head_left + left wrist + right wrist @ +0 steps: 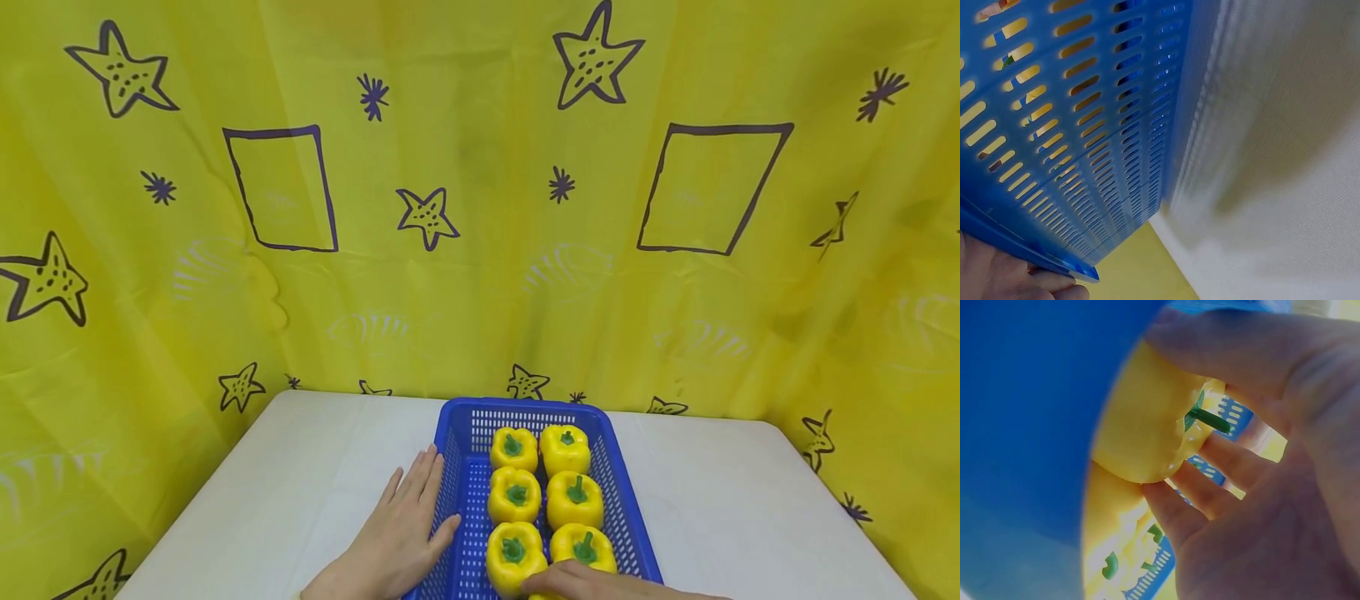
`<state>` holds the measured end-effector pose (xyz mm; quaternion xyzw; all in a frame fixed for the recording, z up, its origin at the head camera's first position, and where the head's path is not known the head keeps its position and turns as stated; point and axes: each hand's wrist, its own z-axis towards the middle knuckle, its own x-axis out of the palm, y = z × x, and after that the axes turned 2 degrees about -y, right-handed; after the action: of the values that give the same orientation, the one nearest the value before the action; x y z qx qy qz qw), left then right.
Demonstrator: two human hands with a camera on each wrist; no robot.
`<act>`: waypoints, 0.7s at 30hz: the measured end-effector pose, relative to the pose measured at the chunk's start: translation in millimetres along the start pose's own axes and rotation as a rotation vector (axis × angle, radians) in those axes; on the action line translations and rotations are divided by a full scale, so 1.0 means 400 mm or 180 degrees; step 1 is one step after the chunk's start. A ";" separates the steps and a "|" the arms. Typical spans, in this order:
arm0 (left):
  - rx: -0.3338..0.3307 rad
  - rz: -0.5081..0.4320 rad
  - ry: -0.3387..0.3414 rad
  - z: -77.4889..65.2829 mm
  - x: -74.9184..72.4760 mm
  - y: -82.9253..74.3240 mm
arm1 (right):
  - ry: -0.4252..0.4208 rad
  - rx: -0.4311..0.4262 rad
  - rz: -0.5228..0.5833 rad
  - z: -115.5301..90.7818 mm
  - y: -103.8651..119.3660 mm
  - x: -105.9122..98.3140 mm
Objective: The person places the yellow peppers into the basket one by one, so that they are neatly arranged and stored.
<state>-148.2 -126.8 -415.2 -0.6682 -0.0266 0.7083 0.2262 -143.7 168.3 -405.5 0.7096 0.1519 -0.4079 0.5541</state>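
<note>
A blue plastic basket (525, 402) with slotted walls holds several yellow bell peppers (575, 500) in two columns, green stems upward. My left hand (405, 527) lies along the basket's left rim, its fingers extended; the left wrist view shows the fingers (1022, 281) against that rim from outside. At the basket's near end, my right hand (596, 582) grips a yellow bell pepper (1147, 419), thumb on one side and fingers on the other. Most of that pepper is hidden in the head view by the hand and the frame's bottom edge.
The basket stands on a white table (330, 450). A yellow curtain (480, 317) with dark starfish drawings hangs behind the table and along both sides. Inside the basket, a strip of slotted floor (474, 517) shows left of the peppers.
</note>
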 end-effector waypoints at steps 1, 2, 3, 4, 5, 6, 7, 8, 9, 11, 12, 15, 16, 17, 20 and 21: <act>0.0001 0.0000 -0.0003 0.001 0.000 0.000 | -0.0009 -0.0063 -0.0107 -0.001 -0.001 0.000; 0.0001 -0.0004 -0.0006 0.002 0.000 -0.001 | -0.0016 -0.0099 -0.0145 -0.003 0.000 0.000; 0.0002 -0.0009 -0.0006 0.003 0.001 -0.001 | -0.0013 -0.0090 -0.0097 -0.005 0.000 -0.002; 0.0005 -0.0014 -0.0003 0.004 0.001 -0.001 | 0.0000 -0.0021 0.0014 -0.008 0.001 -0.005; 0.0008 -0.0020 -0.0002 0.005 0.002 -0.001 | 0.0009 0.0092 0.0170 -0.011 0.003 -0.009; 0.0011 -0.0027 0.0001 0.005 0.003 -0.001 | -0.0001 0.0188 0.0298 -0.014 0.005 -0.015; 0.0014 -0.0032 0.0006 0.005 0.003 0.000 | -0.0011 0.0094 0.0160 -0.019 0.006 -0.021; 0.0020 -0.0034 0.0015 0.005 0.003 0.002 | -0.0054 0.0009 0.0008 -0.024 0.008 -0.027; 0.0031 -0.0035 0.0027 0.004 0.003 0.004 | -0.0114 -0.0081 -0.0230 -0.030 0.010 -0.034; 0.0046 -0.0033 0.0063 0.001 0.000 0.009 | -0.0307 -0.0201 -0.0795 -0.042 0.014 -0.050; 0.0052 -0.0029 0.0078 0.000 -0.003 0.011 | -0.0438 -0.0250 -0.1106 -0.049 0.016 -0.059; 0.0074 0.0010 0.0099 -0.006 -0.016 0.017 | -0.0831 -0.0021 -0.1705 -0.062 0.026 -0.082; 0.0075 0.0022 0.0101 -0.007 -0.021 0.018 | -0.0975 0.0051 -0.1914 -0.064 0.028 -0.088; 0.0078 0.0027 0.0099 -0.008 -0.026 0.018 | -0.1136 0.0121 -0.2138 -0.066 0.031 -0.092; 0.0114 0.0036 0.0070 -0.009 -0.041 0.013 | -0.1577 0.0316 -0.2726 -0.065 0.035 -0.096; 0.0127 0.0018 0.0054 -0.009 -0.046 0.010 | -0.1676 0.0418 -0.2803 -0.064 0.035 -0.095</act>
<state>-145.8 -137.7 -399.8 -0.6696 -0.0087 0.7037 0.2377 -147.6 195.9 -366.5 0.4850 0.2657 -0.7759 0.3036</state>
